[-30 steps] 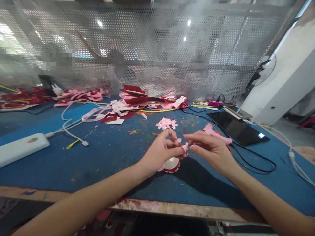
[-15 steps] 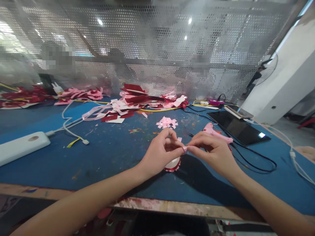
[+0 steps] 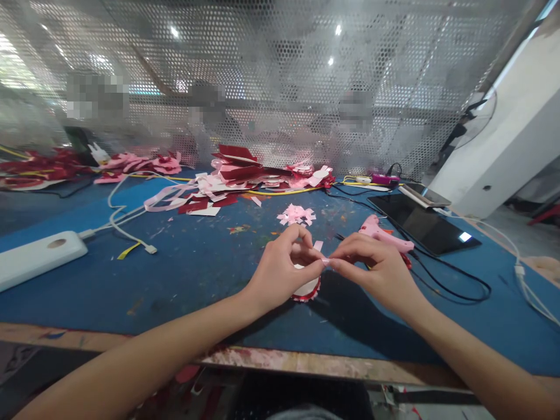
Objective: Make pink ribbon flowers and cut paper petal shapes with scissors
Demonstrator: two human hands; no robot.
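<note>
My left hand [image 3: 286, 265] and my right hand [image 3: 378, 265] meet above the table, thumbs and forefingers closed in a pinch. Between their fingertips is a small piece of pink ribbon [image 3: 325, 261]. Below my left hand lies a round white disc [image 3: 306, 287] with a red, frilled edge, partly covered by the hand. Another pink ribbon strip [image 3: 319, 245] shows just behind the fingertips. Farther back is a small heap of cut pink ribbon pieces [image 3: 296, 214]. A pink glue gun [image 3: 385, 233] lies behind my right hand, partly hidden by it.
Red, pink and white scraps [image 3: 236, 175] are piled along the back, before a perforated metal screen [image 3: 280, 76]. A black tablet [image 3: 424, 224], a phone [image 3: 424, 195] and cables lie at right. At left are a white power strip [image 3: 41, 259] and a white cable [image 3: 131, 237].
Both hands stay pinched on the pink ribbon piece, and their fingertips have shifted slightly left. The view has tilted a little; the things on the table lie as before.
</note>
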